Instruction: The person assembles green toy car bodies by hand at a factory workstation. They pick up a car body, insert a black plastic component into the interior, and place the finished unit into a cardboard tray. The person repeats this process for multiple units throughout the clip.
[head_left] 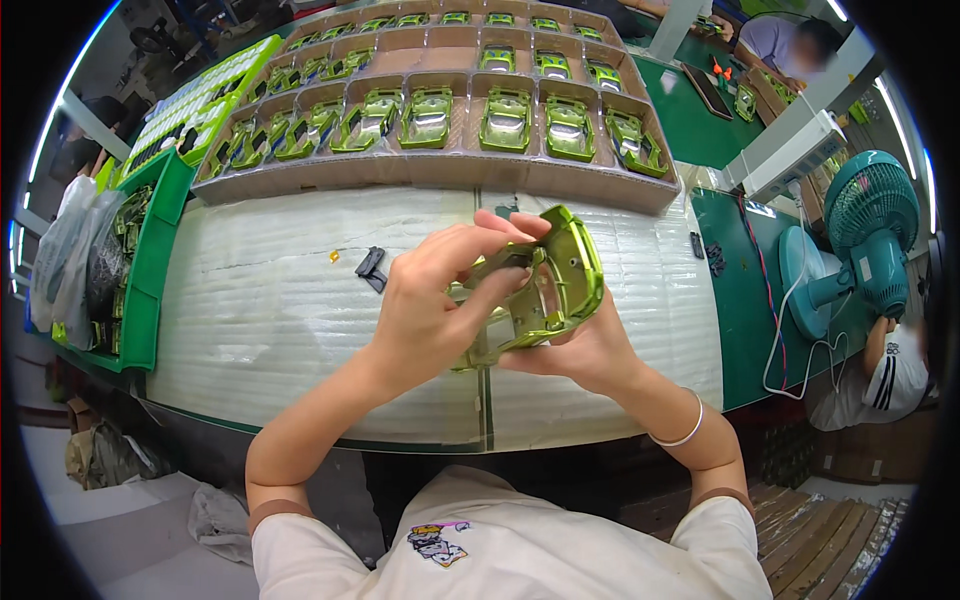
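Note:
A shiny green toy car body shell [570, 275] is held up over the white padded worktop [270, 300], underside toward me. My left hand [430, 300] wraps over its left side, fingers pressed on the inner edge. My right hand [585, 350] cups the shell from below and behind. Both hands grip the same shell. A small black part [371, 266] lies on the worktop just left of my left hand.
A brown divided tray [440, 170] with several green car shells spans the back of the worktop. A green bin [150, 270] stands at the left, with plastic bags beside it. A teal fan [865, 235] and a white power strip [795, 155] are at the right. Other people work nearby.

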